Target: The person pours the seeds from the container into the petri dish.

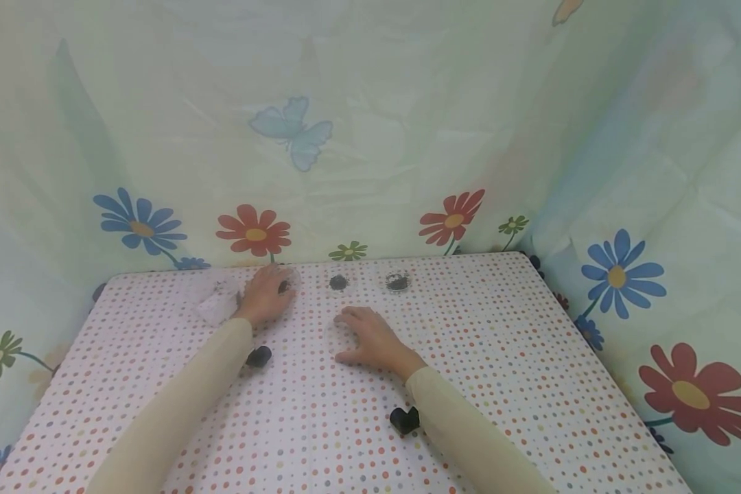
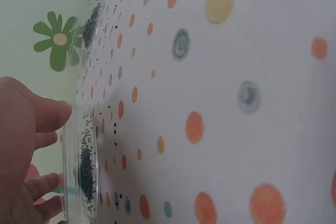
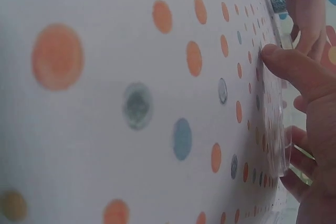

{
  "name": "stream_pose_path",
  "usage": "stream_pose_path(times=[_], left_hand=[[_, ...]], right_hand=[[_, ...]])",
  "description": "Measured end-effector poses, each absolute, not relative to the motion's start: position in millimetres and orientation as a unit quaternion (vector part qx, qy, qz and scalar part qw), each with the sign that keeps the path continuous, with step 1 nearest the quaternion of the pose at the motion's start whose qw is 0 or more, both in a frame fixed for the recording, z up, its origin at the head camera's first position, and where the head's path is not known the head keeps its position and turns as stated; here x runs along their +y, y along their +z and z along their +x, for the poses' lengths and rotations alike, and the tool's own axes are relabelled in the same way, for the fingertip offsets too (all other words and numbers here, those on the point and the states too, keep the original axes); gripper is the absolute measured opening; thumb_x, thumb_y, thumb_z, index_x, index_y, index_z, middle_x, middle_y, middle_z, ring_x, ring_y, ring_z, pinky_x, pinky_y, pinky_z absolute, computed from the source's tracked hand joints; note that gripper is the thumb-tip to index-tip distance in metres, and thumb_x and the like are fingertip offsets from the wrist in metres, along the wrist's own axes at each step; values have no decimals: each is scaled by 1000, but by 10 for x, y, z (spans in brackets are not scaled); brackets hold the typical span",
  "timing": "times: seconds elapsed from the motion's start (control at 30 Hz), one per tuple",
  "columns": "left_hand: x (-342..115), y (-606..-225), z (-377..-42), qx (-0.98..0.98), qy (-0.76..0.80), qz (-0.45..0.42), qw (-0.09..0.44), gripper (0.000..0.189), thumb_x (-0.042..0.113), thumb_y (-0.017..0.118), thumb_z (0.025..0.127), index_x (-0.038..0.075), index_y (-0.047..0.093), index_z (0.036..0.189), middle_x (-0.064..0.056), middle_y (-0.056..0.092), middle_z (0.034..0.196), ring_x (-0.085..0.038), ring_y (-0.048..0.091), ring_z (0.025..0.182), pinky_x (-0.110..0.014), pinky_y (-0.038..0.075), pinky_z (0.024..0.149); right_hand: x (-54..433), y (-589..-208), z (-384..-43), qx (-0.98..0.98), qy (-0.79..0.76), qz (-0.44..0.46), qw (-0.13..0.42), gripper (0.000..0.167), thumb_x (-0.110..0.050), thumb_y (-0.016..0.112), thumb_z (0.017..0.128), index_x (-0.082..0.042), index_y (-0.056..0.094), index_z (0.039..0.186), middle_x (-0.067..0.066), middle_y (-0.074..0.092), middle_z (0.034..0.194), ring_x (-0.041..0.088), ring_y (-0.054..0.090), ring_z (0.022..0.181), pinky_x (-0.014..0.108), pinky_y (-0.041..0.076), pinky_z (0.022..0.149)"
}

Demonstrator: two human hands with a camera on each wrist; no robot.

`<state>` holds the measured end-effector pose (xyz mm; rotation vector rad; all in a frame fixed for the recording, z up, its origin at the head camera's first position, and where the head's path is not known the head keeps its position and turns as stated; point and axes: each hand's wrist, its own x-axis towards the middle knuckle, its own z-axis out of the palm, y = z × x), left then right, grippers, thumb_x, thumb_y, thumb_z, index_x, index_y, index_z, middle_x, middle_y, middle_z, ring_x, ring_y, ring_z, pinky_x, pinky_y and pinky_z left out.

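My left hand (image 1: 268,295) is at the back left of the table. It grips the rim of a clear, shallow petri dish (image 2: 86,182) holding small dark granules, its thumb on the near side and fingers round the far side. Nearer the table's middle, my right hand (image 1: 373,338) spans a clear round petri dish (image 3: 273,124) with thumb and fingers at its edges. No granules show in that one. Two more clear dishes with dark granules, a middle dish (image 1: 338,283) and a right dish (image 1: 398,282), stand along the back edge.
Crumpled clear plastic (image 1: 217,305) lies left of my left hand. Black devices, one at the left wrist (image 1: 259,357) and one at the right wrist (image 1: 404,420), show beside the sleeves. A flower-printed curtain (image 1: 370,158) hangs behind the dotted tabletop (image 1: 494,370).
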<state>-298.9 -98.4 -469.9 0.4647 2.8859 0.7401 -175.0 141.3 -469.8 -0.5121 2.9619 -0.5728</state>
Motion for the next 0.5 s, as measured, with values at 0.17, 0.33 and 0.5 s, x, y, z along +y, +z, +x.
stream_pose_path(times=[0.17,0.33,0.5], left_hand=[[-989,-4763,-3029,957,234,162,53,54,36,50,97,24,37,149,-11,19,162,-36,13,149,-65,13,117],[-989,-4816,-3072,958,228,166,49,54,37,49,98,27,37,149,-11,22,161,-37,15,149,-65,15,117],[-989,-4801,-3083,959,221,173,45,53,36,50,98,26,38,148,-12,24,159,-38,19,147,-64,18,116]], right_hand=[[1414,-4721,-1774,969,-192,-150,35,73,-49,76,77,-22,49,139,4,41,151,25,36,141,47,28,118],[1411,-4710,-1802,971,-193,-137,32,75,-51,75,77,-23,47,140,3,39,153,25,34,142,48,27,119],[1415,-4714,-1831,972,-197,-131,21,77,-53,74,77,-23,45,142,2,37,154,24,33,143,47,27,119]])
